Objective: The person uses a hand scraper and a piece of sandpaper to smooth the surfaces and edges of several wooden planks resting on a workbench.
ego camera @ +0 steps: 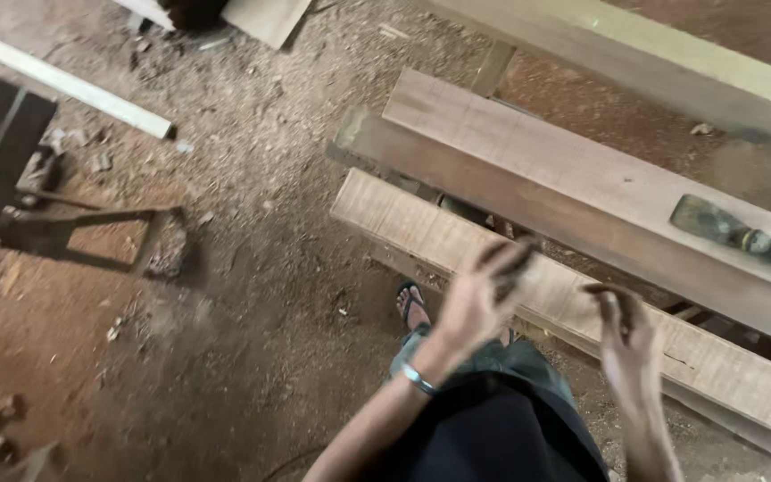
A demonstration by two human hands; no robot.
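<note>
Both hands, left hand and right hand, hover over the near plank; a chisel lies on the far plank, toward its right end.

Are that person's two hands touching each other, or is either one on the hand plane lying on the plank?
Apart. The head view shows plank between the left hand and right hand; the hand plane lies well clear of both.

Pale tan planks lie over reddish-brown dirt floor, a silver bracelet against dark clothing.
</note>
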